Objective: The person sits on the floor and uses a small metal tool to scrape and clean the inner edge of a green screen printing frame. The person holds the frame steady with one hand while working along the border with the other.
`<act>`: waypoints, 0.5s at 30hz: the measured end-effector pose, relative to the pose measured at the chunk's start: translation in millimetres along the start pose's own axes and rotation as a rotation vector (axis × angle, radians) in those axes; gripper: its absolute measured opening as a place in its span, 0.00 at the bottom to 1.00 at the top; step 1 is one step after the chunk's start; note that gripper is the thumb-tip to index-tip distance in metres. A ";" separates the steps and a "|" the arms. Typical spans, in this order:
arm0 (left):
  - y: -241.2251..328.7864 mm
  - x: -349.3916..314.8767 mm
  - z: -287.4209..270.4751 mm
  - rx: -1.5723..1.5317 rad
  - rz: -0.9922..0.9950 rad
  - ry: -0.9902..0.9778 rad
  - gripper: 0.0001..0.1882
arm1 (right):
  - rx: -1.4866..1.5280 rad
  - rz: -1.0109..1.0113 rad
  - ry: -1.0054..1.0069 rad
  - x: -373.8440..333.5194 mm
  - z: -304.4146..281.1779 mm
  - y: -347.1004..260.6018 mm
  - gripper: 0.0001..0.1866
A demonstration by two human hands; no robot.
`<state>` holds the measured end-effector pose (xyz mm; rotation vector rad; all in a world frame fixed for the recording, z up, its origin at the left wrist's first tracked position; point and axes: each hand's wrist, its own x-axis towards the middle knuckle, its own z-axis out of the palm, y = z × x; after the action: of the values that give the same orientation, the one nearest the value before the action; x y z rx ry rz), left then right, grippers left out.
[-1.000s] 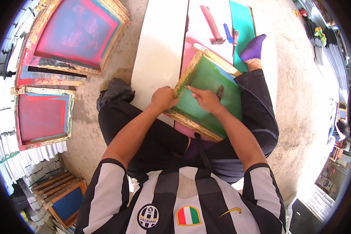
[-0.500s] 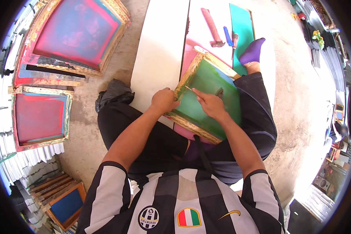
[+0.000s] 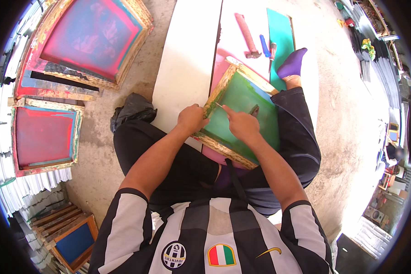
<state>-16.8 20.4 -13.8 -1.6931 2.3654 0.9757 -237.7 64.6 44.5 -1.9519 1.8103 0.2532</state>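
Observation:
A wooden screen-printing frame (image 3: 230, 153) with green mesh lies slanted across the board before my crossed legs. My left hand (image 3: 192, 118) is closed at its left rim, thumb side toward the wood; whether anything small is in the fingers cannot be made out. Over the mesh, my right hand (image 3: 243, 123) is closed around a tool with a thin pale shaft (image 3: 219, 105), index finger stretched along it. The shaft's tip points at the inner side of the left rim. A dark object (image 3: 254, 110) shows beside the right knuckles; I cannot tell if it belongs to the held tool.
Beyond the frame lie a hammer (image 3: 247, 36), a blue-handled tool (image 3: 264, 45), a screwdriver (image 3: 272, 51) and a teal panel (image 3: 281, 36). My purple-socked foot (image 3: 292, 64) rests at right. More screen frames (image 3: 80, 132) and a black plastic bag (image 3: 134, 112) are at left.
My right hand has shifted slightly left and down, its index finger still along the tool. The green frame sits a little further left in view. My left hand has barely moved.

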 end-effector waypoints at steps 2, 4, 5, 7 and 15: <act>-0.7 -0.2 0.9 0.007 0.008 0.006 0.23 | -0.019 0.038 -0.086 0.4 -13.1 -14.4 0.26; -1.4 0.9 3.0 0.016 0.016 0.013 0.23 | -0.062 0.084 -0.113 0.2 -16.9 -29.5 0.27; -1.9 1.5 4.3 0.021 0.019 0.018 0.23 | -0.083 0.107 -0.127 0.8 -16.5 -36.2 0.27; -3.2 3.4 7.6 0.028 0.026 0.026 0.22 | -0.087 0.163 -0.113 2.6 -12.1 -48.8 0.28; -5.3 7.1 6.8 0.049 0.041 0.013 0.21 | 0.193 0.050 -0.097 6.0 14.4 1.4 0.27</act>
<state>-17.0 17.1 -24.5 -1.6450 2.4212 0.9068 -235.8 65.6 29.0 -1.7343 1.7532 0.1786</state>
